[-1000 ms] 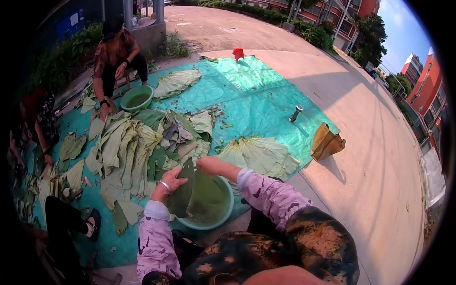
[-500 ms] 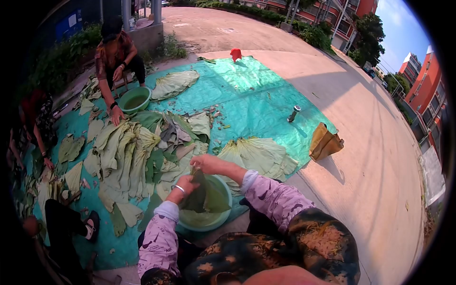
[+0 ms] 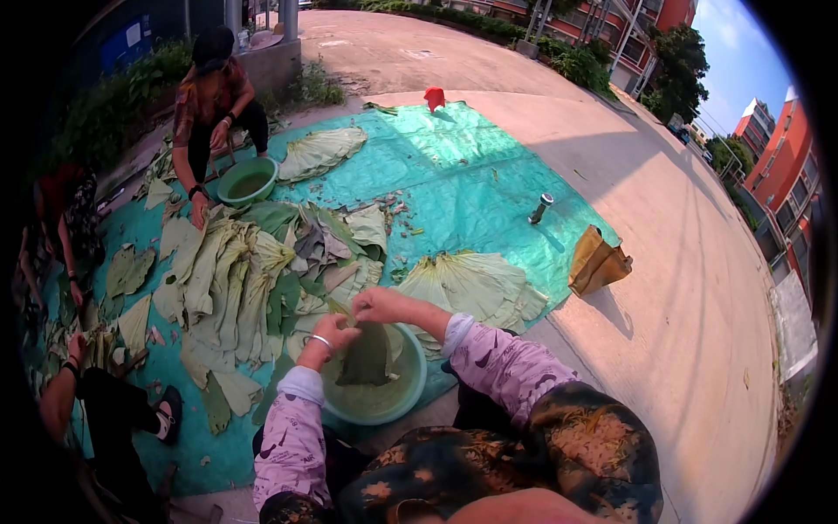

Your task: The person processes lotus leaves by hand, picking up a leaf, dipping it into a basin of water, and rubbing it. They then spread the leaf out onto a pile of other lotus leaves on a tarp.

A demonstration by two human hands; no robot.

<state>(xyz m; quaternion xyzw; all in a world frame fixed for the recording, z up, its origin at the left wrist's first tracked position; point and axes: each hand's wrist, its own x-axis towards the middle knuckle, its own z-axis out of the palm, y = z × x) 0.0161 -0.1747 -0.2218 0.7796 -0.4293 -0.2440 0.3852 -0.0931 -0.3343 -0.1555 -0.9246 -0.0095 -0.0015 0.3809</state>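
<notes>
Leaf point(image 3: 365, 355) hangs over the near basin point(image 3: 417, 384), pinched at its upper edge between the fingers of the left hand point(image 3: 333, 331) and right hand point(image 3: 375, 305). Leaf pile point(image 3: 231, 266) lies beyond the basin on the green tarp point(image 3: 476, 196).

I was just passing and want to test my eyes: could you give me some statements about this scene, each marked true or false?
1. The left hand and right hand are at the near basin. True.
2. The bracelet is on the right wrist. False: it is on the left wrist.
3. The bottle stands on the green sheet. True.
4. The brown bag lies in the far basin. False: it is at the sheet's edge.
5. A dark leaf hangs below the fingers. True.
</notes>
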